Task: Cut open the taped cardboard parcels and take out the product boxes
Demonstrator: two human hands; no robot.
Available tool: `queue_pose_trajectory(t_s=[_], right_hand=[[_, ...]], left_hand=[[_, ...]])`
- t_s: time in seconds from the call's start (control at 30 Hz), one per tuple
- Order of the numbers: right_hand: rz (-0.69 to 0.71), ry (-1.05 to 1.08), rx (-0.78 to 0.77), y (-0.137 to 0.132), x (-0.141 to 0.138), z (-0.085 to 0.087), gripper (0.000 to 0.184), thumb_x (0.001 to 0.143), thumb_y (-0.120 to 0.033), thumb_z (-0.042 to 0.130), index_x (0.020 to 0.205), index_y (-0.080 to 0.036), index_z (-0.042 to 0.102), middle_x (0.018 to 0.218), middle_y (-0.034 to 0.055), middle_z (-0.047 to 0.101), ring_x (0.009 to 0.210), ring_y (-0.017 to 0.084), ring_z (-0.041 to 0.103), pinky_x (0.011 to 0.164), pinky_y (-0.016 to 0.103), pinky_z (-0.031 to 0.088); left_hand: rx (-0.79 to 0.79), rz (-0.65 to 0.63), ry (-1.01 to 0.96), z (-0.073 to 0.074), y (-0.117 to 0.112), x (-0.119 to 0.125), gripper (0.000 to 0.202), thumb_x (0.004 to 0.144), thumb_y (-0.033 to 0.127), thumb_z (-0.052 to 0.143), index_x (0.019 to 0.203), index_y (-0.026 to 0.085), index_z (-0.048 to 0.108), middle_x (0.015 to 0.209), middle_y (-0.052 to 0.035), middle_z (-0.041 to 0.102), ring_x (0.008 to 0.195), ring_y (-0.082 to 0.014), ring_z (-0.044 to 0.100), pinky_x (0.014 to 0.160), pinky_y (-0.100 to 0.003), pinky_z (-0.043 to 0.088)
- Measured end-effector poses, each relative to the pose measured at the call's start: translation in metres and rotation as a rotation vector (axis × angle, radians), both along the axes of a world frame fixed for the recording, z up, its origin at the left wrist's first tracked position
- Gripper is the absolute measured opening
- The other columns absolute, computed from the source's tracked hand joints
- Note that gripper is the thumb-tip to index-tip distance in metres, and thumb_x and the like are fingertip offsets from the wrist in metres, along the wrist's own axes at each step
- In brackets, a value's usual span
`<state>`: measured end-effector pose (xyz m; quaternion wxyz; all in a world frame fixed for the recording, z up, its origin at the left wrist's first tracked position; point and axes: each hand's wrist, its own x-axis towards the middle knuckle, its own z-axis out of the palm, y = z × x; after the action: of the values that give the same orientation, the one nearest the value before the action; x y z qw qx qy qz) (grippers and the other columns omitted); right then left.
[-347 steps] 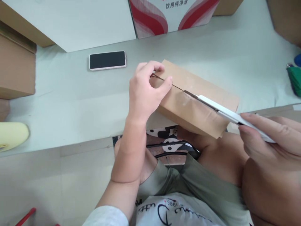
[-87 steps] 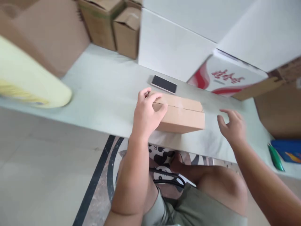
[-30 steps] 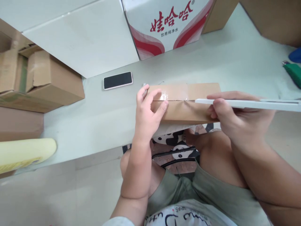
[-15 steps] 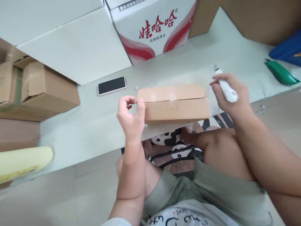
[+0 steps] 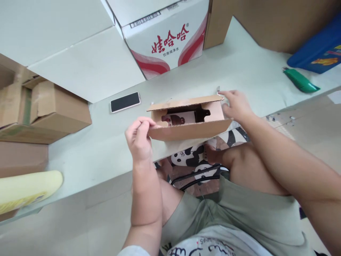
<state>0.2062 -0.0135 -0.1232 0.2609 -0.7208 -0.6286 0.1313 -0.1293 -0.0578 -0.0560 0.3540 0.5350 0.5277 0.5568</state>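
- The cardboard box [image 5: 216, 111] lay at the near edge of the table [image 5: 106, 142], above the person's knees, with its top open.
- Left hand [image 5: 140, 137], at the box's left end: thumb and fingers were pinched together on the near flap [image 5: 186, 131].
- Right hand [image 5: 237, 105], at the box's right end: fingers were curled against the corner of the far flap [image 5: 186, 102]. Whether they clamped anything could not be told.
- Inside the box lay a brown-and-white printed item [image 5: 178, 118].
- A phone [image 5: 125, 102] lay beyond the box's left end, and a green cutter [image 5: 299, 81] well to its right.
- Judgement: the flaps were best spread evenly from both ends, slowly, with the box held back from the table edge.
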Motion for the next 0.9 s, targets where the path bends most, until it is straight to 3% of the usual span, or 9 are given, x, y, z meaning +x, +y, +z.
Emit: queue_pose_trajectory(t_s=[0.1, 0.2, 0.3, 0.4, 0.5, 0.63, 0.73, 0.8, 0.9], right_hand=[[0.057, 0.137, 0.355, -0.028, -0.015, 0.029, 0.018, 0.091, -0.027, 0.054, 0.095, -0.028, 0.071, 0.097, 0.0089, 0.073, 0.094, 0.027, 0.068, 0.088, 0.046, 0.056], [0.402, 0.309, 0.613, -0.061, -0.032, 0.049, 0.011, 0.092, -0.025, 0.062, 0.091, -0.033, 0.070, 0.079, 0.0003, 0.071, 0.071, 0.021, 0.065, 0.069, 0.038, 0.054], [0.547, 0.326, 0.552, -0.076, -0.043, 0.055, 0.013, 0.089, -0.033, 0.070, 0.102, -0.035, 0.072, 0.097, 0.0016, 0.077, 0.088, 0.024, 0.072, 0.081, 0.044, 0.059], [0.664, 0.178, 0.361, -0.074, -0.042, 0.057, 0.028, 0.095, -0.053, 0.061, 0.111, -0.035, 0.076, 0.134, 0.0048, 0.074, 0.125, 0.032, 0.067, 0.111, 0.059, 0.050], [0.753, 0.030, 0.292, -0.072, -0.036, 0.058, 0.044, 0.101, -0.060, 0.045, 0.105, -0.036, 0.081, 0.144, 0.0022, 0.070, 0.133, 0.033, 0.062, 0.119, 0.063, 0.041], [0.385, 0.048, 0.545, -0.086, -0.033, 0.070, 0.050, 0.103, -0.052, 0.045, 0.071, -0.029, 0.076, 0.122, 0.0064, 0.076, 0.115, 0.033, 0.068, 0.101, 0.058, 0.052], [0.203, 0.064, 0.747, -0.095, -0.047, 0.105, 0.033, 0.101, -0.032, 0.057, 0.073, -0.030, 0.074, 0.097, 0.0059, 0.075, 0.094, 0.027, 0.069, 0.072, 0.045, 0.051], [0.404, 0.060, 0.657, -0.089, -0.068, 0.136, 0.022, 0.098, -0.025, 0.064, 0.080, -0.031, 0.073, 0.086, 0.0017, 0.073, 0.075, 0.020, 0.066, 0.061, 0.038, 0.048], [0.943, -0.056, 0.124, -0.061, -0.107, 0.164, 0.018, 0.101, -0.027, 0.058, 0.103, -0.029, 0.076, 0.095, 0.0003, 0.078, 0.077, 0.018, 0.072, 0.063, 0.033, 0.055]], left_hand=[[-0.029, -0.303, 0.051, 0.002, -0.003, -0.021, 0.020, 0.076, 0.039, 0.059, 0.061, 0.026, 0.066, 0.060, -0.0057, 0.066, 0.070, -0.0268, 0.071, 0.072, -0.045, 0.060], [-0.041, -0.585, 0.212, 0.007, -0.004, -0.031, 0.028, 0.074, 0.044, 0.057, 0.066, 0.028, 0.078, 0.088, -0.0115, 0.081, 0.098, -0.0361, 0.075, 0.097, -0.058, 0.060], [-0.012, -0.636, 0.352, 0.012, -0.004, -0.029, 0.041, 0.076, 0.048, 0.052, 0.088, 0.031, 0.087, 0.143, -0.0064, 0.073, 0.137, -0.0393, 0.062, 0.124, -0.058, 0.044], [0.010, -0.567, 0.491, 0.015, -0.006, -0.026, 0.046, 0.077, 0.041, 0.048, 0.100, 0.031, 0.087, 0.162, 0.0001, 0.056, 0.159, -0.0364, 0.038, 0.138, -0.055, 0.023], [0.039, -0.497, 0.556, 0.014, -0.009, -0.024, 0.039, 0.079, 0.037, 0.044, 0.088, 0.029, 0.082, 0.157, -0.0039, 0.056, 0.156, -0.0356, 0.039, 0.136, -0.056, 0.027], [0.184, -0.317, 0.541, 0.014, -0.009, -0.023, 0.010, 0.081, 0.032, 0.052, 0.076, 0.025, 0.057, 0.124, -0.0129, 0.063, 0.141, -0.0360, 0.052, 0.118, -0.055, 0.048], [0.224, -0.326, 0.488, 0.016, -0.009, -0.020, 0.016, 0.080, 0.027, 0.058, 0.075, 0.026, 0.043, 0.105, -0.0112, 0.058, 0.132, -0.0337, 0.056, 0.104, -0.047, 0.057], [0.220, -0.355, 0.461, 0.018, -0.009, -0.019, 0.023, 0.082, 0.026, 0.060, 0.072, 0.026, 0.040, 0.105, -0.0116, 0.054, 0.130, -0.0327, 0.055, 0.095, -0.043, 0.060], [0.213, -0.373, 0.459, 0.021, -0.011, -0.016, 0.032, 0.089, 0.026, 0.058, 0.064, 0.024, 0.039, 0.104, -0.0120, 0.049, 0.126, -0.0307, 0.054, 0.088, -0.040, 0.060]])
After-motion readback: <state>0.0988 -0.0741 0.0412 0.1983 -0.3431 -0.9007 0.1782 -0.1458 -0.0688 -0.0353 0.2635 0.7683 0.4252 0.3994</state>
